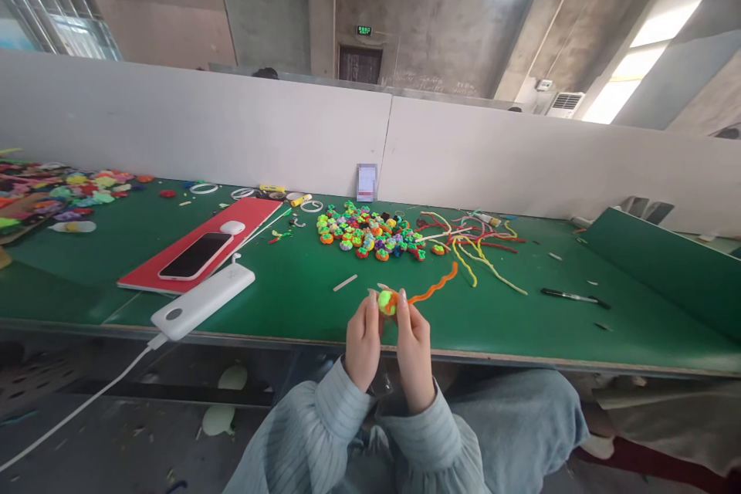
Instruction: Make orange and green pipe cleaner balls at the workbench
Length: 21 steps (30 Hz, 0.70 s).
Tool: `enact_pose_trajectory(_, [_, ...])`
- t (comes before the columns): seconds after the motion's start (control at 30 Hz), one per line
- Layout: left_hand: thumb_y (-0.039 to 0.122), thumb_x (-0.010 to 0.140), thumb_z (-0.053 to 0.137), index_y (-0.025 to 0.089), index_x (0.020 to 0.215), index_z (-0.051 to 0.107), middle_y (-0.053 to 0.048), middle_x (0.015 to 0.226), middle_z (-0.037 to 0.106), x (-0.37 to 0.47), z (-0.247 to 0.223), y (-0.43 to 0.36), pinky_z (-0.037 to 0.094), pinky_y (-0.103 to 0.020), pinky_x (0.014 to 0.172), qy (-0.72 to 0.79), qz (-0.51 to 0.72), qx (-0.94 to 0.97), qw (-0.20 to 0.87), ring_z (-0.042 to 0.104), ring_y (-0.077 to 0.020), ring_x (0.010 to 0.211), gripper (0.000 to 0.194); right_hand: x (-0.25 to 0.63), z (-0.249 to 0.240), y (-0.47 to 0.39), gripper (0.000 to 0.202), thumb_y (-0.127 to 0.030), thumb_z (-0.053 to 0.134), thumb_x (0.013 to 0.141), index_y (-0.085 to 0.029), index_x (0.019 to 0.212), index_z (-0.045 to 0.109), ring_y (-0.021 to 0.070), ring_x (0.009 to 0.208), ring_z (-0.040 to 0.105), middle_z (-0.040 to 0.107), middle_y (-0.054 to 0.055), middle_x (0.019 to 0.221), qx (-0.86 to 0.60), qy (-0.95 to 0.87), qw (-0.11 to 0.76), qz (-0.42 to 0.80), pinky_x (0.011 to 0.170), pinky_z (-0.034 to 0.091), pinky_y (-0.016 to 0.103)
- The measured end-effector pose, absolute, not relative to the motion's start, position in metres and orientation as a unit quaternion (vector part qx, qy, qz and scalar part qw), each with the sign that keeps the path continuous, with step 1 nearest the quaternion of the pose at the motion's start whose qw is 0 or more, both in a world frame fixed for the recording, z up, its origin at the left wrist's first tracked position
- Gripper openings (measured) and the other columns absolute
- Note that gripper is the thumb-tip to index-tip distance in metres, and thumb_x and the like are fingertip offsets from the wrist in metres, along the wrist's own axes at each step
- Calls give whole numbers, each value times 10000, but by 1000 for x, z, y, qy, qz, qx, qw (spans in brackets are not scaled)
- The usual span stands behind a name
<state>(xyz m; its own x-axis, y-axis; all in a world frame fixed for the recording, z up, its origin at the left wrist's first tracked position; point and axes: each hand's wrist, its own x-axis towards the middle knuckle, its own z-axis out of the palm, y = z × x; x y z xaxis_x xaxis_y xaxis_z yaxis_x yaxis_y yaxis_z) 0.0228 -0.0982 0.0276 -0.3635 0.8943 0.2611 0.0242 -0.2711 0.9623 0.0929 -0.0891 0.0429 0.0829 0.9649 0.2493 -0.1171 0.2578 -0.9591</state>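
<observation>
A small yellow-green and orange fuzzy ball (387, 302) sits between both hands, held just above the near edge of the green worktop (301, 301). The left hand (363, 345) and right hand (414, 351) are raised side by side, backs toward the camera, and the fingers of each pinch the ball from its own side. An orange pipe cleaner (434, 288) runs in a wavy line from the ball up and to the right, lying over the worktop.

Behind the hands, farther back on the worktop, is a pile of small coloured fuzzy balls (370, 231), with a tangle of loose pipe cleaners (480, 243) in red, yellow and orange just to its right. A black pen (573, 297) lies well to the right. To the left is a white power bank (202, 299) with a white cable (75, 411) hanging off the edge. Behind it a phone (195, 255) rests on a red flat pad (231, 220). A white partition (231, 123) runs along the back of the worktop.
</observation>
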Motion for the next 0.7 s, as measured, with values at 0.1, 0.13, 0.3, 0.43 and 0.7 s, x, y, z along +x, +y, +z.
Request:
enact_pose_trajectory(0.1, [486,886,297,176,595,429,47,486,347,21,31,-101,322,-207,445,508,660,432,346,345,-78,441,445,94,42,-88,372,-417,474,840,-114,939,665,191,771,610,686,83,835,-428,-518,619,407,658,471,277])
enact_pose_trajectory(0.13, [490,886,291,179,582,410,55,467,317,21,33,-101,306,-206,431,509,655,431,356,320,-74,422,451,94,42,-88,375,-412,473,841,-113,967,660,199,804,615,687,92,874,-431,-520,621,397,676,478,284])
enact_pose_trajectory(0.3, [471,885,313,185,625,426,49,479,386,23,38,-104,330,-211,443,530,617,448,371,386,-85,428,402,91,39,-90,389,-400,460,852,-116,1059,629,218,907,623,661,119,1040,-426,-524,628,388,724,505,308])
enact_pose_trajectory(0.43, [412,885,338,183,687,470,11,590,489,23,39,-104,382,-228,535,552,581,502,325,491,-118,556,330,91,33,-89,369,-380,453,862,-134,1079,622,227,978,609,643,114,1093,-425,-539,624,373,787,510,332])
enact_pose_trajectory(0.7, [436,885,301,184,635,468,1,555,488,14,47,-108,342,-225,486,575,528,519,348,495,-127,542,392,92,31,-93,357,-362,440,876,-159,1132,584,199,839,665,653,107,1068,-414,-552,613,385,642,569,275])
